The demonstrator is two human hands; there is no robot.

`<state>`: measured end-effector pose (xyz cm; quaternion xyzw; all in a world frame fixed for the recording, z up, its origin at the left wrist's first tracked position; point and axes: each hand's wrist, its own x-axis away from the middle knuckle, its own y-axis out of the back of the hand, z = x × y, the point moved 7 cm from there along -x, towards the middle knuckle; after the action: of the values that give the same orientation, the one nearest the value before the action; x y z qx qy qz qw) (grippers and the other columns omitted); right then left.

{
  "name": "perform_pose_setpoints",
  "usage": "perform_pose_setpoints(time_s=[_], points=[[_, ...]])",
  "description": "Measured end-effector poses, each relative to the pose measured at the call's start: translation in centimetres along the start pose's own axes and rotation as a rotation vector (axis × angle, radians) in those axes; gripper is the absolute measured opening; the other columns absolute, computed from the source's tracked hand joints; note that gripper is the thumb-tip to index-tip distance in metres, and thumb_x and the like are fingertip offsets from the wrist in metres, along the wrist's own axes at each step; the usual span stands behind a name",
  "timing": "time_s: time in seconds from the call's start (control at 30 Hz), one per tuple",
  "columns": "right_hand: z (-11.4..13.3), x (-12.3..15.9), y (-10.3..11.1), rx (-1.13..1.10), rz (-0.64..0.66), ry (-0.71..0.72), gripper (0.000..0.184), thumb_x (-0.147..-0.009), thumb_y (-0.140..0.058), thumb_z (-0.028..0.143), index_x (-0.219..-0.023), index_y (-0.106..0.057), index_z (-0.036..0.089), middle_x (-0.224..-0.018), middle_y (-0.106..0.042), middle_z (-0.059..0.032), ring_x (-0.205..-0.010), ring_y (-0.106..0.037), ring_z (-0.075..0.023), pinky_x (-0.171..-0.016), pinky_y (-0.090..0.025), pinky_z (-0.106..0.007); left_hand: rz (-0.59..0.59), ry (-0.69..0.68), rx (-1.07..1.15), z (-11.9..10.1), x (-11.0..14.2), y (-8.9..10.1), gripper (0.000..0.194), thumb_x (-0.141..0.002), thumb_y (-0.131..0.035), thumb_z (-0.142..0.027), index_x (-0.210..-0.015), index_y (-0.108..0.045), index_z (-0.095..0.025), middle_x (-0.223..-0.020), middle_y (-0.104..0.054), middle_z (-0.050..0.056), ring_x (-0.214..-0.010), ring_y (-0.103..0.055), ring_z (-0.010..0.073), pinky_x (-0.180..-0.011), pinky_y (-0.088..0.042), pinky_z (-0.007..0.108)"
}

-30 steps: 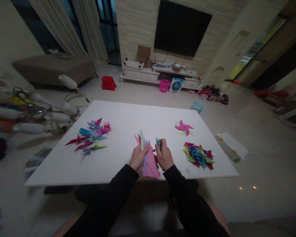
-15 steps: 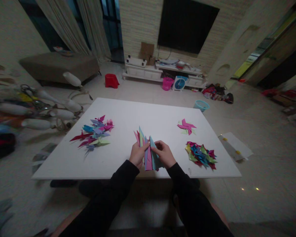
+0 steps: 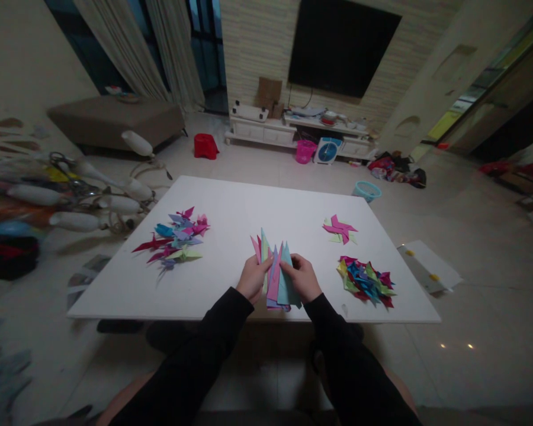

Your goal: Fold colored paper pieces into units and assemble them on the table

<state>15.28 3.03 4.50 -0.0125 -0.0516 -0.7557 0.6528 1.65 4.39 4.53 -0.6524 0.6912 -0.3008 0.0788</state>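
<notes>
Between my two hands is a fan of folded paper pieces (image 3: 273,283) with pointed tips, in pink, lilac, pale green and light blue, held over the table's near edge. My left hand (image 3: 253,278) is closed on the left side of the bundle, thumb across its front. With thumb and fingers, my right hand (image 3: 304,277) grips the light blue piece (image 3: 287,281) on the right side. How the papers sit behind the fingers is hidden.
On the white table (image 3: 231,207), paper cranes (image 3: 177,236) lie in a pile at left. A pink and green paper pinwheel (image 3: 340,229) and a heap of colourful folded paper (image 3: 366,281) lie at right. Beyond the table stand a red stool (image 3: 205,146) and a blue basket (image 3: 366,190).
The papers are spread wider, and the light blue piece at right shows more of its face. Both hands still hold the bundle. The whole view has shifted slightly.
</notes>
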Motion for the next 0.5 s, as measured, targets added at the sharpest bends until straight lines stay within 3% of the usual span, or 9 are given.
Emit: perform_pose_setpoints(time_s=[0.13,0.23,0.37,0.5], points=[[-0.3,0.7,-1.3,-0.006,0.073,-0.027,0.032,-0.076,-0.072,0.045,-0.091,-0.066,0.018,-0.085,-0.071,-0.0031,-0.076,-0.062,-0.0181,-0.072,-0.050,-0.031,-0.048,0.009,0.007,-0.3,0.6,0.0,0.044,-0.061,-0.089,-0.031,-0.095,-0.072,-0.008,-0.088,-0.076,0.013,-0.086,-0.073,0.0276,-0.087,-0.057,0.042],[-0.4,0.9,-1.7,0.024,0.106,-0.044,0.034,-0.076,-0.071,0.047,-0.090,-0.065,0.017,-0.081,-0.069,-0.0025,-0.071,-0.061,-0.0178,-0.068,-0.049,-0.030,-0.013,0.055,0.081,0.0,0.6,-0.4,0.036,-0.068,-0.084,-0.029,-0.096,-0.072,-0.009,-0.088,-0.076,0.014,-0.086,-0.073,0.0274,-0.084,-0.058,0.041],[-0.2,0.4,-0.3,0.116,0.004,0.012,0.033,-0.075,-0.071,0.049,-0.085,-0.064,0.018,-0.077,-0.068,-0.0013,-0.070,-0.059,-0.0174,-0.066,-0.048,-0.029,0.048,0.102,0.073,0.2,0.5,-0.7,0.024,-0.073,-0.075,-0.024,-0.092,-0.073,-0.008,-0.085,-0.076,0.013,-0.082,-0.073,0.0257,-0.080,-0.058,0.037],[-0.3,0.0,0.5,0.090,-0.062,0.036,0.034,-0.076,-0.071,0.050,-0.086,-0.065,0.017,-0.079,-0.069,-0.0017,-0.074,-0.061,-0.0186,-0.070,-0.050,-0.030,0.089,0.109,-0.047,0.2,0.6,-0.5,0.027,-0.072,-0.076,-0.021,-0.096,-0.074,-0.008,-0.090,-0.077,0.013,-0.083,-0.072,0.0237,-0.082,-0.057,0.034]])
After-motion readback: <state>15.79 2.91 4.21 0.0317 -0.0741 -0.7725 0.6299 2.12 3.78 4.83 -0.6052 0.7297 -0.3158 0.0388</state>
